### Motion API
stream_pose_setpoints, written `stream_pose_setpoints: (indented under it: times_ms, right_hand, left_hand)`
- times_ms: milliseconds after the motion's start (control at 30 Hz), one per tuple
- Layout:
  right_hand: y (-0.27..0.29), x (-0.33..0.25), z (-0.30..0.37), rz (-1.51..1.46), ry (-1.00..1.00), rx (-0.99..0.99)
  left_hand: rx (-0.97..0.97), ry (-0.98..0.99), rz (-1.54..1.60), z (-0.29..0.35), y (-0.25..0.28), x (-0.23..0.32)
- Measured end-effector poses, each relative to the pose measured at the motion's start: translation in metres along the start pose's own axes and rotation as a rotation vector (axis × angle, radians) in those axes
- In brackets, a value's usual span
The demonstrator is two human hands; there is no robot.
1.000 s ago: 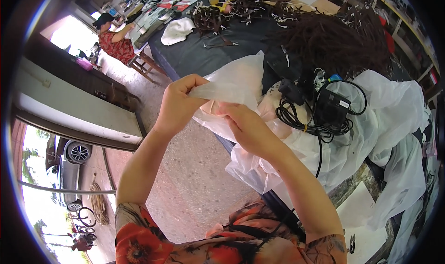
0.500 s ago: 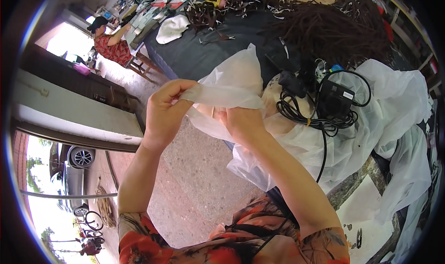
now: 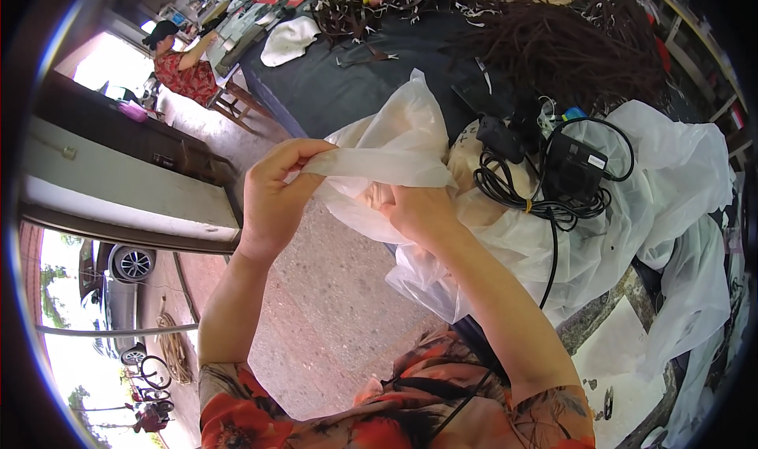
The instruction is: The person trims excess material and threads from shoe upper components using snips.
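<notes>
A translucent white plastic bag [image 3: 395,125] is stretched between my hands at the table's near edge, its rim turned over into a flat band. At the left end of that band, my left hand [image 3: 276,188] is closed, pinching the rim between thumb and bent fingers. My right hand [image 3: 422,212] is closed on the plastic under the band's right end. Its fingertips are partly covered by the film. More crumpled white plastic [image 3: 632,212] spreads over the table to the right.
Beyond the bag, a coiled black cable [image 3: 505,185] and a black power adapter [image 3: 572,169] lie on the plastic. Dark brown strips [image 3: 553,54] are heaped on the black-covered table [image 3: 316,94], near a white cloth [image 3: 290,41]. Another person [image 3: 185,70] sits at the far left.
The bag's film has shifted slightly and its upper part is more creased. My right hand has moved slightly right, while my left still pinches the rim.
</notes>
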State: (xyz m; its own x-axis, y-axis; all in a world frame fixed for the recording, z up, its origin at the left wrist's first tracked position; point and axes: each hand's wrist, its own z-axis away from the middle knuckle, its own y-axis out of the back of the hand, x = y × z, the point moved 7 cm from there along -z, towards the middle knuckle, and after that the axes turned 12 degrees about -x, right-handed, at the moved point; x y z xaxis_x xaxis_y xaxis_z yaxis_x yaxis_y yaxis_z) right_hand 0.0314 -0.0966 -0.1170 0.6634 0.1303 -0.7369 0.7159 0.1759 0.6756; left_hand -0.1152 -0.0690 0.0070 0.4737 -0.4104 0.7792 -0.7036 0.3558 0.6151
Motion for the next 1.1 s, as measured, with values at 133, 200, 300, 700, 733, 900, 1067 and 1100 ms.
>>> stream_pose_setpoints:
  times_ms: [133,200,300,700,733,900,1067,1100]
  right_hand:
    - [-0.004,0.004,-0.002,-0.024,0.06,0.077]
    - [-0.009,0.005,-0.005,-0.046,0.058,0.054]
    - [-0.013,0.012,-0.007,-0.048,0.078,0.106]
    - [-0.016,0.02,-0.003,-0.082,0.011,0.002]
    - [-0.013,0.019,-0.001,-0.064,0.058,0.025]
    - [-0.006,0.013,0.004,0.047,0.185,0.139]
    - [-0.011,0.014,0.001,0.02,0.06,-0.034]
    - [-0.009,0.014,0.0,0.022,0.06,-0.034]
  left_hand:
    - [-0.009,0.009,0.021,0.007,0.002,-0.004]
    - [-0.04,0.036,0.033,0.011,-0.002,-0.004]
    - [-0.157,0.15,-0.066,0.009,-0.01,0.006]
    - [-0.213,0.333,-0.077,0.012,-0.002,-0.048]
    - [-0.234,0.499,0.21,0.014,-0.008,-0.06]
    - [-0.078,0.456,0.637,0.016,-0.03,-0.064]
    - [-0.191,0.439,0.621,0.014,-0.048,-0.063]
    - [-0.181,0.358,0.17,0.012,-0.044,-0.049]
